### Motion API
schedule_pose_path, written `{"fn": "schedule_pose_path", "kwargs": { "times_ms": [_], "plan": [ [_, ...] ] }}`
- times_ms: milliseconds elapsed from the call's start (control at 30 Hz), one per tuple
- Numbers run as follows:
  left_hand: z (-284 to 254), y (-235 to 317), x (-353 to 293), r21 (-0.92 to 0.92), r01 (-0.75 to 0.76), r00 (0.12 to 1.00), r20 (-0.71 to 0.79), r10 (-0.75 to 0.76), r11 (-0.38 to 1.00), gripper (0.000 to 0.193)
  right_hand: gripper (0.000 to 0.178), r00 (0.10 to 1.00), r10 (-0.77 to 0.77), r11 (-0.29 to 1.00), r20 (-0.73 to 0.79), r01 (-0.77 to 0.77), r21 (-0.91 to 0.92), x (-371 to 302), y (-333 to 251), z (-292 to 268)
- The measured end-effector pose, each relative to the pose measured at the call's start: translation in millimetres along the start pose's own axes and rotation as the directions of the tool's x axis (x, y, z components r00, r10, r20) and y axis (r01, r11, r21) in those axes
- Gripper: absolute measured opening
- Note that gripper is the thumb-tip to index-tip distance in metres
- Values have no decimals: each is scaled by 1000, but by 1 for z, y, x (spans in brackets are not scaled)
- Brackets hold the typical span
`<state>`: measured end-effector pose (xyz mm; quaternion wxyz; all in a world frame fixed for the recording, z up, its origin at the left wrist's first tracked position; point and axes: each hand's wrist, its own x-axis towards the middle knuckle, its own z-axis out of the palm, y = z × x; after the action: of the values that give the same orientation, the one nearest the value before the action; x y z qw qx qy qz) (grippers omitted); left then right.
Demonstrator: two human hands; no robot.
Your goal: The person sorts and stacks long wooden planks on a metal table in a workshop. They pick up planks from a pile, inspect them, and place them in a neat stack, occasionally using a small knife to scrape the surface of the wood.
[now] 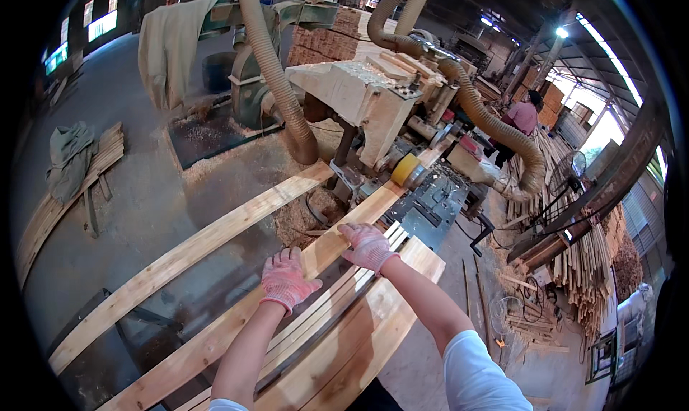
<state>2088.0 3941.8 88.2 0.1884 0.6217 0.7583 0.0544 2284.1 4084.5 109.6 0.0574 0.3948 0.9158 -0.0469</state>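
Observation:
A long, pale wooden board [334, 242] runs from the lower left up into the woodworking machine, beneath its yellow roller [408, 171]. Both my hands wear pinkish-red and white work gloves. My left hand [284, 277] grips across this board, fingers toward the far edge and thumb on the near side. Farther up the same board, closer to the roller, my right hand [367, 246] holds it with bent fingers. Several narrow strips [316, 326] and wider boards [373, 323] lie side by side just right of it, under my forearms.
Another long board [194, 259] slants up toward the machine on the left. Ribbed dust hoses [269, 66] arch over the machine. Sawdust and a stack of wood with cloth [72, 160] lie on the left floor. At the right, a person [522, 117] stands near piled strips [585, 274].

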Motion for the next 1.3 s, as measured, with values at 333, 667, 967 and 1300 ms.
{"fn": "schedule_pose_path", "kwargs": {
  "times_ms": [333,667,967,1300],
  "plan": [
    [29,63,110,102,33,999,5,-34,994,109,109,841,-443,787,310,531,-315,99,51,4],
    [33,58,143,-196,-16,993,110,38,980,75,78,872,-374,731,315,486,-479,116,75,30],
    [45,43,131,-174,12,989,146,14,985,81,52,859,-481,765,178,510,-393,111,59,43],
    [36,41,126,-280,-69,997,23,79,958,70,63,865,-378,704,331,500,-505,117,58,30]
  ]
}}
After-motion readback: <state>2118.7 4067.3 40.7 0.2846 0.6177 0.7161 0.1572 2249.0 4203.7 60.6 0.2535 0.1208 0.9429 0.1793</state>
